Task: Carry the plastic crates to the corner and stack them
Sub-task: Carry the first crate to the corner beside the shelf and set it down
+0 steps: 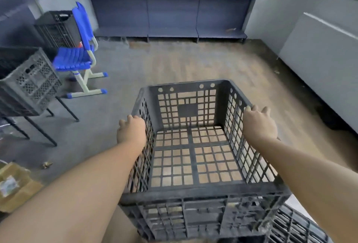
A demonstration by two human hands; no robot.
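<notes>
A black plastic lattice crate point(193, 190) fills the lower middle of the head view, held up in front of me with the floor showing through its grid bottom. My left hand point(131, 130) grips the top of its left wall. My right hand point(258, 121) grips the top of its right wall. Another black crate point(29, 82) rests on a thin-legged stand at the left. A further black crate point(56, 27) stands in the back left corner behind a chair. Part of one more crate point(296, 227) shows at the bottom right.
A blue chair point(81, 49) stands at the left, in front of the corner crate. Dark shelving point(170, 10) with cardboard boxes lines the far wall. A long white cabinet point(319, 52) runs along the right wall. An open cardboard box point(15, 186) lies at the lower left.
</notes>
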